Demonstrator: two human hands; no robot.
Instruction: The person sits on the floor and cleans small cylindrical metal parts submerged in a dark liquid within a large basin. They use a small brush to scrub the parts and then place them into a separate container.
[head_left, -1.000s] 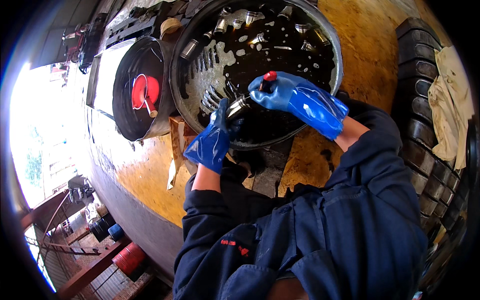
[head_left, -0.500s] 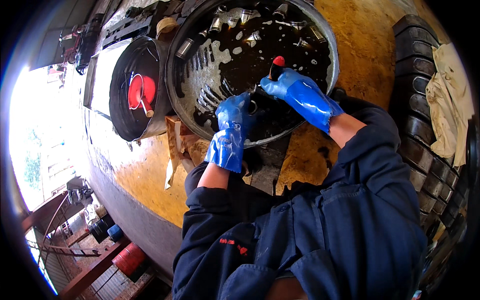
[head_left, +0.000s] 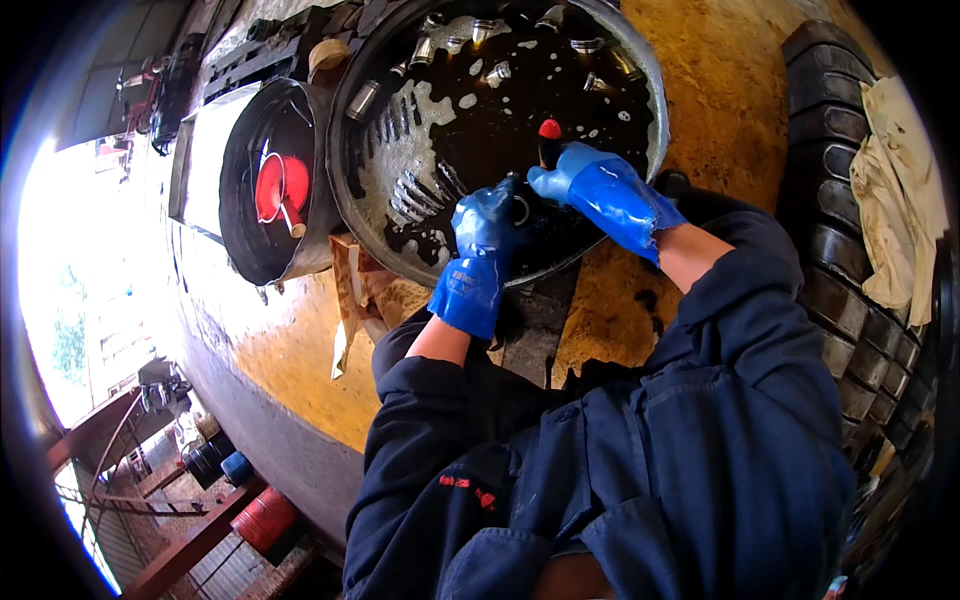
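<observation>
Both my hands wear wet blue rubber gloves over a wide round tub of dark, oily liquid. My left hand is closed around a dark metal part with a ring-shaped opening, near the tub's near side. In my right hand is a tool with a black handle and a red end; the handle points up and away from me. The tool's working end is hidden between the gloves, so its kind does not show. Several shiny metal cylinders lie in the liquid along the far side.
Left of the tub stands a black drum with a red scoop in it. Stained cardboard lies by the tub's near left. On the right, stacked dark metal track links carry a beige cloth.
My left hand has moved slightly right and up, closer to my right hand. The red-ended handle has tilted a little more upright and shifted slightly left.
</observation>
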